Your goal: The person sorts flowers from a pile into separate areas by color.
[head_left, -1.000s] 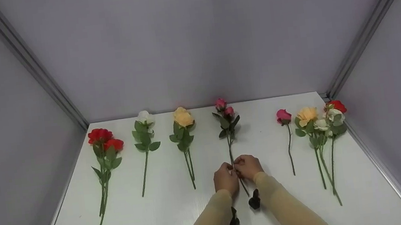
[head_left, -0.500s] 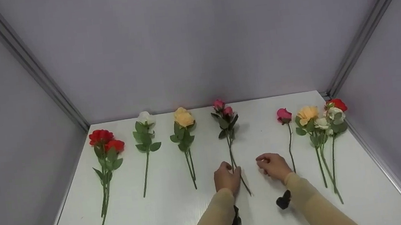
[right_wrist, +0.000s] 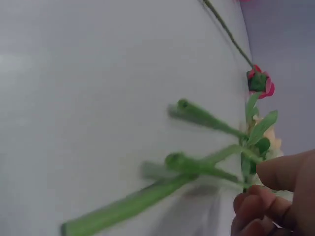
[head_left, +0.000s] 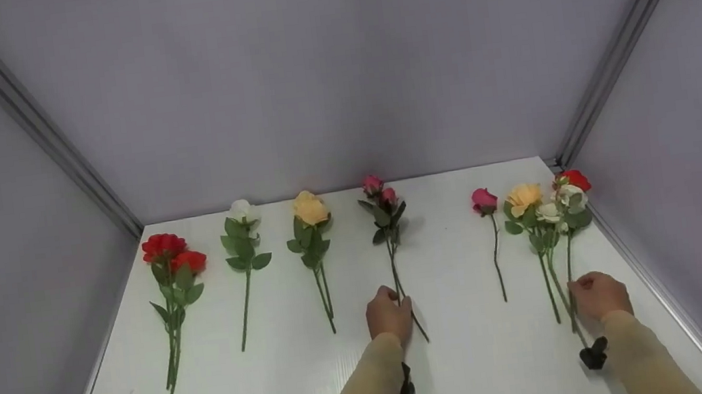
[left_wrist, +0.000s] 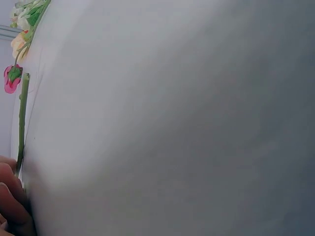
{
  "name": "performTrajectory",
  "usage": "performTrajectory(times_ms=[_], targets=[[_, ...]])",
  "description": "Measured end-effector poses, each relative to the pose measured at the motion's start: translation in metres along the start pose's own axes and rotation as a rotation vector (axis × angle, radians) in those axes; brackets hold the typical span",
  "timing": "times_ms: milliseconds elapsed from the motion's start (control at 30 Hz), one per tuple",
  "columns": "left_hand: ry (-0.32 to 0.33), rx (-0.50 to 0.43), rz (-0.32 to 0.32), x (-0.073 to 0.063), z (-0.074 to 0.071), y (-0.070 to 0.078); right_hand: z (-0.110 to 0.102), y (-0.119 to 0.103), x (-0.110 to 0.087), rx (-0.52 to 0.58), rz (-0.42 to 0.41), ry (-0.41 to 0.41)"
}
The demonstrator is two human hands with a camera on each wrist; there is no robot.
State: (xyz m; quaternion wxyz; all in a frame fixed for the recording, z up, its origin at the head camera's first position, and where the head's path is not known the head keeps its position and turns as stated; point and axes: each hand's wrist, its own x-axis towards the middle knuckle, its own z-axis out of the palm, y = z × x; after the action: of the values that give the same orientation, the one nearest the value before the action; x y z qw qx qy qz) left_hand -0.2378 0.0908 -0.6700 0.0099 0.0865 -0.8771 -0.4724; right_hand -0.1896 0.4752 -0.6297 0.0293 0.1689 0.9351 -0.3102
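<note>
Two pink roses with dark leaves lie mid-table, their stems crossing. My left hand holds these stems near their lower part; in the left wrist view one green stem sticks out past the curled fingers. At the right, my right hand has thumb and forefinger at the rightmost stem of a mixed bunch. In the right wrist view the thumb and forefinger close around that stem, with a small gap visible. The bunch has a yellow rose, white flowers and a red flower.
A single pink rose lies left of the mixed bunch. Toward the left lie yellow roses, a white rose and red flowers. Grey walls enclose the white table.
My right hand has left the two pink roses and moved right, past the single pink rose, to the mixed bunch's stems. The left hand stays on the pink roses' stems.
</note>
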Motion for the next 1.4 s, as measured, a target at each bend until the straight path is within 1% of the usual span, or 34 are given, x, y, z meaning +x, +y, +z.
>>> performTrajectory(times_ms=[133, 333, 433, 600, 667, 800, 967, 1067, 1233, 1400], targets=[[-0.011, -0.013, -0.014, -0.002, -0.003, 0.004, 0.002, 0.012, -0.002, -0.013, 0.036, -0.057], [-0.057, -0.038, -0.048, -0.007, -0.001, 0.007, 0.004, 0.017, -0.001, -0.022, 0.046, -0.053], [-0.058, -0.035, -0.035, -0.01, -0.001, 0.01, 0.002, 0.022, -0.004, -0.011, 0.063, -0.051], [-0.061, -0.034, -0.009, -0.012, -0.005, 0.012, 0.001, 0.027, -0.007, 0.043, 0.105, -0.028], [-0.065, -0.034, -0.015, -0.012, -0.006, 0.01, 0.001, 0.025, -0.008, 0.063, 0.111, -0.019], [-0.055, -0.039, -0.039, -0.011, -0.007, 0.004, 0.0, 0.018, -0.009, 0.073, 0.091, 0.004], [-0.017, -0.016, -0.01, -0.009, -0.005, -0.001, -0.004, 0.013, -0.009, 0.085, 0.097, 0.044], [-0.01, -0.01, 0.002, -0.008, -0.004, -0.001, -0.008, 0.013, -0.01, 0.096, 0.113, 0.06], [-0.023, -0.038, -0.019, -0.009, -0.004, 0.0, -0.011, 0.018, -0.01, 0.073, 0.126, 0.076], [-0.048, -0.071, -0.025, -0.01, -0.005, -0.002, -0.014, 0.022, -0.008, 0.051, 0.153, 0.102]])
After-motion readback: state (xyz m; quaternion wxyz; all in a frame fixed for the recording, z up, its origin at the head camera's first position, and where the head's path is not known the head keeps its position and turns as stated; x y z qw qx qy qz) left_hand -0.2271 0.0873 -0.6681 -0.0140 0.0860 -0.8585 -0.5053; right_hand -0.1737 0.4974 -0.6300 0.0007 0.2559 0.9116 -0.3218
